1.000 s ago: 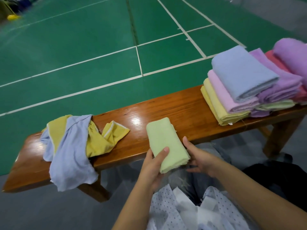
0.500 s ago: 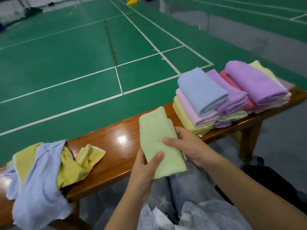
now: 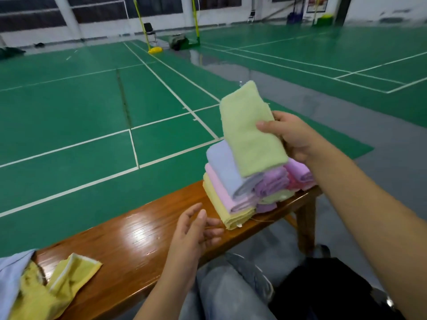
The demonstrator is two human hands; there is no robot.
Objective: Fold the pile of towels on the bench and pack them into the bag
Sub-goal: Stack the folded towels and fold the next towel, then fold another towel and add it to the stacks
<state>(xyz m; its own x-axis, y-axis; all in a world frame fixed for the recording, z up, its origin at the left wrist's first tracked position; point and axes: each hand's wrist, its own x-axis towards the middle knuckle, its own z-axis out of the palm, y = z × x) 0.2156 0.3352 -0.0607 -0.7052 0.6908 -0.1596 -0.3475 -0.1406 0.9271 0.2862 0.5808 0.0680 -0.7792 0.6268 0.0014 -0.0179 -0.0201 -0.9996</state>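
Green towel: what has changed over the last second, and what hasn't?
The green towel went from the bench, held by both hands, up over the folded stack. The left hand let go; the right hand alone grips it. Stack and unfolded towels stayed put.

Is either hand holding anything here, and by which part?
The right hand grips the folded light-green towel at its right edge, mid-length. The left hand holds nothing.

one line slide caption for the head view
Right hand holds a folded green towel above the folded stack on the bench; left hand open.
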